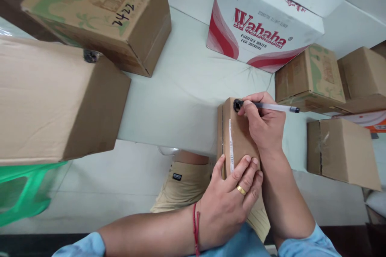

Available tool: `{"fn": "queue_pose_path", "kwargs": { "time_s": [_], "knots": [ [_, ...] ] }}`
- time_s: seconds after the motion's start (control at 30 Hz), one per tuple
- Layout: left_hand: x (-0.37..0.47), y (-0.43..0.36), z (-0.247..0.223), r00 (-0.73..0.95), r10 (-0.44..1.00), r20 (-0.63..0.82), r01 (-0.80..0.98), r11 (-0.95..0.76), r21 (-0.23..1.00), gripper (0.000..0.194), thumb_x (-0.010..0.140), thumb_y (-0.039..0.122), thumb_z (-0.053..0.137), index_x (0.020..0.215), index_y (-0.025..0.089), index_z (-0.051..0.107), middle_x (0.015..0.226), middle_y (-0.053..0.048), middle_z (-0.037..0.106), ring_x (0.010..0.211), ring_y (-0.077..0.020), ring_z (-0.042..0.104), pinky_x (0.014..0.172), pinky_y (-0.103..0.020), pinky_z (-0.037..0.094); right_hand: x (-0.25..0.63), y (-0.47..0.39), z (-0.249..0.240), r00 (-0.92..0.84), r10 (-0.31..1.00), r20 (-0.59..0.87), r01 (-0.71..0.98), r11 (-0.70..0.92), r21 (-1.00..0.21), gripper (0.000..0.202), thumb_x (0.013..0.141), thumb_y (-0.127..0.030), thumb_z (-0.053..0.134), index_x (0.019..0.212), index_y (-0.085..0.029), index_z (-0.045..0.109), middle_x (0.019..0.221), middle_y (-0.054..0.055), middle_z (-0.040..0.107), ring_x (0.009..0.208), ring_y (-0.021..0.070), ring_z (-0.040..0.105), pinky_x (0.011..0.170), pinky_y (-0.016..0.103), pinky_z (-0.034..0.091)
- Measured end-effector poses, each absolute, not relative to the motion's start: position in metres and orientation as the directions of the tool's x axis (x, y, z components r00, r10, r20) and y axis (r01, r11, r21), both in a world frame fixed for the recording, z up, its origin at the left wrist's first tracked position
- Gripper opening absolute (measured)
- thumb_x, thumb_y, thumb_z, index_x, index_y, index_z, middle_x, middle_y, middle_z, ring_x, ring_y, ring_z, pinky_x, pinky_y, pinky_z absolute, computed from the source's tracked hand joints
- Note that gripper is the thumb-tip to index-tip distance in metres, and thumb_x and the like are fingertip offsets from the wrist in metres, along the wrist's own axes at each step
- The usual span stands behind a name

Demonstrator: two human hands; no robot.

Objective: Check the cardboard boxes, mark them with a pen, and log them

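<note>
A small brown cardboard box (241, 128) lies in front of me at the table's near edge, with a narrow white barcode label (231, 144) along its top. My left hand (232, 192) rests on its near end, fingers stretched out across the top and thumb by the left edge. Between the fingers of my right hand (265, 124) is a pen (277, 107) with a clear barrel and a black end. Its writing end points left, at a black patch (237, 105) near the box's far end. The pen's tip itself cannot be made out.
Large cartons (39, 100) stand on the left, one marked 2422 (123, 15). A white and red Wahaha carton (259, 28) is at the back. Several brown boxes (346, 148) line the right side. A green plastic stool (27, 192) stands below left.
</note>
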State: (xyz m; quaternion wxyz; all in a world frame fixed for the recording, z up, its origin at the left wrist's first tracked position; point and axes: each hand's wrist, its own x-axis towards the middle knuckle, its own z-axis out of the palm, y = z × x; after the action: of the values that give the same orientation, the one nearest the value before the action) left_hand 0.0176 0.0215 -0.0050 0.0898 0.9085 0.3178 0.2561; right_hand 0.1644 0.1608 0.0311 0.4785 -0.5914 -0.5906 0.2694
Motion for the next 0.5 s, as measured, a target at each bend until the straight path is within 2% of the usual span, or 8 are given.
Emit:
{"fn": "queue_pose_path", "kwargs": {
  "time_s": [0.33,0.5],
  "knots": [
    [0.0171,0.0211,-0.0057,0.674,0.619,0.404,0.512,-0.785,0.348,0.054,0.108,0.033,0.055,0.156,0.01,0.063,0.171,-0.016,0.055,0.174,-0.0383,0.016,0.138,-0.068,-0.003,0.1684,0.1573,0.0305,0.16,0.94,0.302,0.491,0.19,-0.85,0.016,0.091,-0.021,0.061,0.076,-0.023,0.065,0.058,-0.006,0.056,0.053,0.011,0.048,0.055,0.026,0.038],
    [0.0176,0.0203,-0.0062,0.67,0.622,0.405,0.516,-0.783,0.348,0.053,0.109,0.032,0.054,0.156,0.01,0.064,0.172,-0.016,0.055,0.173,-0.0385,0.019,0.137,-0.067,-0.002,0.1668,0.1598,0.0296,0.222,0.916,0.336,0.458,0.206,-0.865,0.014,0.097,-0.023,0.063,0.084,-0.023,0.067,0.066,-0.005,0.063,0.058,0.0111,0.054,0.059,0.025,0.043]
  ]
}}
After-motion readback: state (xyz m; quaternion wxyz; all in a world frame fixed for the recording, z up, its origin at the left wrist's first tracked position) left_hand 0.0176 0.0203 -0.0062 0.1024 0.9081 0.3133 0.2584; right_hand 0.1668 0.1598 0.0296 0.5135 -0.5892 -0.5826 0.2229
